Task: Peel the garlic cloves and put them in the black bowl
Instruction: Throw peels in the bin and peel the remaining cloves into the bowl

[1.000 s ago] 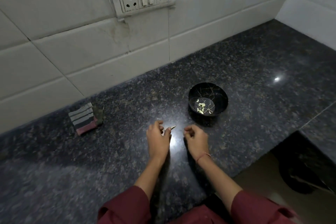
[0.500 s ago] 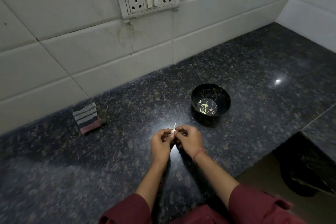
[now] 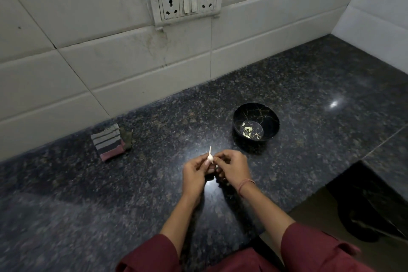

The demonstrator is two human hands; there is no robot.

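Observation:
A small white garlic clove point(image 3: 210, 157) with a thin papery tip pointing up is pinched between both hands just above the dark granite counter point(image 3: 154, 183). My left hand point(image 3: 194, 174) holds it from the left and my right hand point(image 3: 231, 168) pinches it from the right, fingers curled. The black bowl point(image 3: 268, 117) sits on the counter behind and to the right of my hands, with several pale peeled cloves point(image 3: 248, 131) lying in its bottom.
A folded striped cloth point(image 3: 108, 141) lies at the back left near the white tiled wall point(image 3: 88, 61). A socket and switch plate point(image 3: 187, 4) is on the wall. The counter edge drops off at the right, over a dark floor area point(image 3: 364, 216).
A second ago my hands were apart, the left one holding the clove. They have come together on the clove and lifted slightly. The bowl has not moved.

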